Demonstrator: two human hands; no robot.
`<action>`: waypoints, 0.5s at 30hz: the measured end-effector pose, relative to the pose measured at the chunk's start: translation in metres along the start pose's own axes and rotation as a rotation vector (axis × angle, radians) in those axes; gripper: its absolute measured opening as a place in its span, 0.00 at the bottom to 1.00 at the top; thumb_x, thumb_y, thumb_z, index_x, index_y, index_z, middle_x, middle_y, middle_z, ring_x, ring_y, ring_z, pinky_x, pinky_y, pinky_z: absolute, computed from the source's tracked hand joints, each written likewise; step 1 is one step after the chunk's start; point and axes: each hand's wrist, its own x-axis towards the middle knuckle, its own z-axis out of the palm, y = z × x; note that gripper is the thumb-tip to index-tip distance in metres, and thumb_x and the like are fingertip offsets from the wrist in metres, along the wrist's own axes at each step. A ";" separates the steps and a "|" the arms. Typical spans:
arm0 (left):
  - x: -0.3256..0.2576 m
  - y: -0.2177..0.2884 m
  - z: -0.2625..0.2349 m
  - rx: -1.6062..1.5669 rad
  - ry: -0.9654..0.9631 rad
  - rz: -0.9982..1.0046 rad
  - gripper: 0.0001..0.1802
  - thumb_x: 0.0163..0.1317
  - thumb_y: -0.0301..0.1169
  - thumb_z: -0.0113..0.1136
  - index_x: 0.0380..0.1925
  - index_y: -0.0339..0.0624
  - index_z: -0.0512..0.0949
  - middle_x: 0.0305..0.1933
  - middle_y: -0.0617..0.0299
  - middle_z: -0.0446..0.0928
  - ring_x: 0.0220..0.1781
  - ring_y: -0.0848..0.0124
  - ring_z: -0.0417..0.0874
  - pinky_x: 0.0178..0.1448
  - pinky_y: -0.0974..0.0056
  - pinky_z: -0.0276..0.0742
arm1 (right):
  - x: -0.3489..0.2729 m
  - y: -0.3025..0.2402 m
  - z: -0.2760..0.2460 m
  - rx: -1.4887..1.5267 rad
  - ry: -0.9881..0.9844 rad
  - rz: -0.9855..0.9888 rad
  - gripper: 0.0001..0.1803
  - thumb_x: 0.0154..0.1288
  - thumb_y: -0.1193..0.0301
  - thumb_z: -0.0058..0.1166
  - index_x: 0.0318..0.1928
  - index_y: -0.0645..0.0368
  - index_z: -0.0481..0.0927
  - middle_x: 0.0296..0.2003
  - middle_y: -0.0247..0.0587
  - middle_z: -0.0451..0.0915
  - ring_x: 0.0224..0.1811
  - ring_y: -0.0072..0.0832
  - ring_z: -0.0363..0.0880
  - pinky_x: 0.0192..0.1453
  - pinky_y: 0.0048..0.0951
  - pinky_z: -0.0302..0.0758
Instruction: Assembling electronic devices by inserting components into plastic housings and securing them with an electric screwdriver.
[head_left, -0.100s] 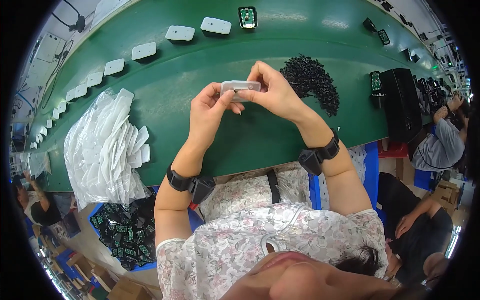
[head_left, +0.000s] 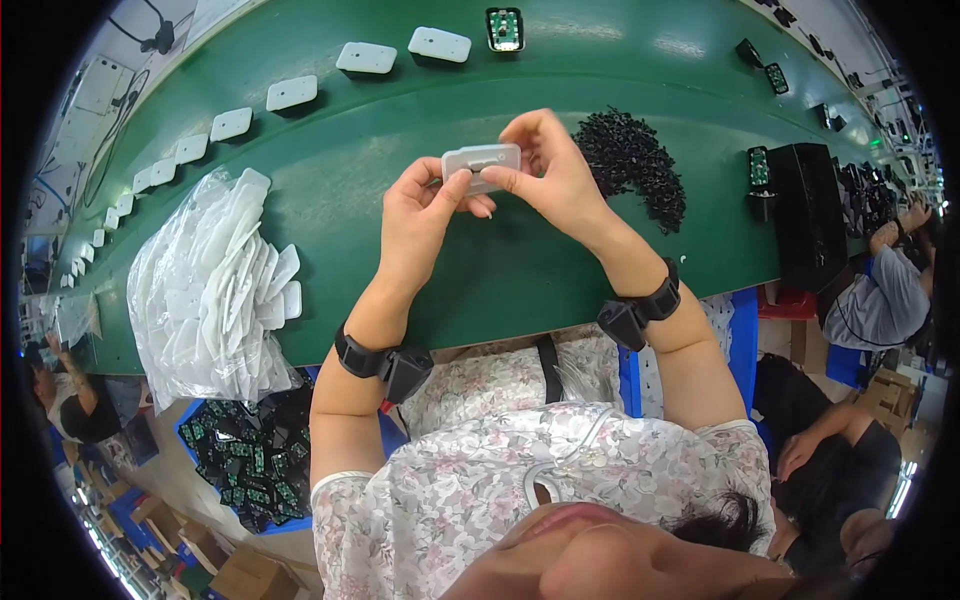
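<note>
Over the green bench I hold a white translucent plastic cover (head_left: 483,157) between both hands. My left hand (head_left: 423,208) pinches its left end, the thumb on the near edge. At the other end my right hand (head_left: 556,185) grips it, with the thumb pressed near the middle of the near edge. Any small piece under the thumbs is too small to make out. A heap of small black parts (head_left: 625,160) lies just right of my right hand. To the left, a clear bag (head_left: 190,300) spills out more white covers (head_left: 285,265).
A row of white-topped units (head_left: 292,93) curves along the far side, ending at an open case with a green circuit board (head_left: 505,30). A black box (head_left: 803,215) stands at the right. Below left, a blue bin (head_left: 187,425) holds several circuit boards. Other people sit at both sides.
The cover has tipped slightly and shows more of its face. My right hand's fingers have lifted a little off its far edge, and the thumb has shifted slightly.
</note>
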 end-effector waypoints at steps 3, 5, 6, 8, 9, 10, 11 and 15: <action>-0.001 0.002 0.003 -0.042 0.087 0.018 0.09 0.66 0.28 0.53 0.38 0.31 0.72 0.32 0.55 0.79 0.30 0.71 0.82 0.40 0.69 0.79 | -0.003 0.002 0.008 -0.372 0.281 -0.393 0.19 0.51 0.72 0.67 0.43 0.57 0.74 0.43 0.38 0.70 0.41 0.26 0.71 0.39 0.26 0.71; -0.001 0.003 0.005 -0.061 0.142 0.032 0.09 0.66 0.28 0.54 0.38 0.31 0.71 0.33 0.54 0.80 0.31 0.71 0.83 0.40 0.69 0.79 | -0.002 0.003 0.014 -0.490 0.309 -0.482 0.17 0.50 0.73 0.67 0.41 0.56 0.76 0.44 0.39 0.70 0.42 0.28 0.72 0.42 0.27 0.72; -0.001 0.003 0.006 -0.059 0.157 0.057 0.09 0.66 0.28 0.54 0.38 0.30 0.71 0.33 0.54 0.79 0.31 0.71 0.83 0.41 0.69 0.79 | -0.002 0.003 0.017 -0.611 0.347 -0.569 0.16 0.49 0.74 0.67 0.40 0.55 0.78 0.45 0.40 0.71 0.42 0.31 0.72 0.44 0.29 0.73; -0.002 0.002 0.006 -0.059 0.176 0.082 0.09 0.66 0.28 0.54 0.39 0.30 0.71 0.33 0.54 0.79 0.31 0.71 0.83 0.41 0.69 0.80 | -0.002 0.001 0.025 -0.555 0.344 -0.508 0.12 0.49 0.76 0.65 0.38 0.56 0.81 0.46 0.42 0.71 0.44 0.34 0.72 0.48 0.31 0.73; -0.002 0.001 0.006 -0.049 0.173 0.114 0.09 0.66 0.27 0.54 0.38 0.30 0.71 0.33 0.54 0.79 0.31 0.72 0.82 0.41 0.69 0.79 | -0.002 0.001 0.027 -0.533 0.353 -0.524 0.13 0.50 0.77 0.64 0.38 0.56 0.81 0.47 0.42 0.71 0.44 0.34 0.73 0.48 0.31 0.73; -0.003 0.001 0.007 -0.040 0.169 0.145 0.08 0.66 0.27 0.54 0.38 0.31 0.71 0.33 0.55 0.79 0.31 0.72 0.82 0.41 0.69 0.79 | -0.002 0.002 0.030 -0.511 0.364 -0.541 0.13 0.50 0.79 0.63 0.39 0.56 0.81 0.48 0.43 0.71 0.45 0.34 0.73 0.48 0.31 0.73; -0.003 0.000 0.007 -0.042 0.170 0.147 0.08 0.66 0.27 0.54 0.38 0.31 0.71 0.33 0.55 0.79 0.31 0.72 0.82 0.41 0.69 0.79 | -0.001 0.002 0.031 -0.513 0.361 -0.542 0.13 0.50 0.79 0.63 0.39 0.56 0.81 0.48 0.43 0.71 0.45 0.34 0.73 0.48 0.31 0.73; -0.004 -0.004 0.010 -0.031 0.147 0.237 0.06 0.66 0.26 0.53 0.36 0.33 0.70 0.32 0.56 0.78 0.32 0.73 0.82 0.40 0.71 0.78 | -0.001 0.004 0.035 -0.459 0.386 -0.561 0.12 0.50 0.82 0.61 0.38 0.58 0.80 0.50 0.44 0.71 0.47 0.36 0.73 0.50 0.32 0.73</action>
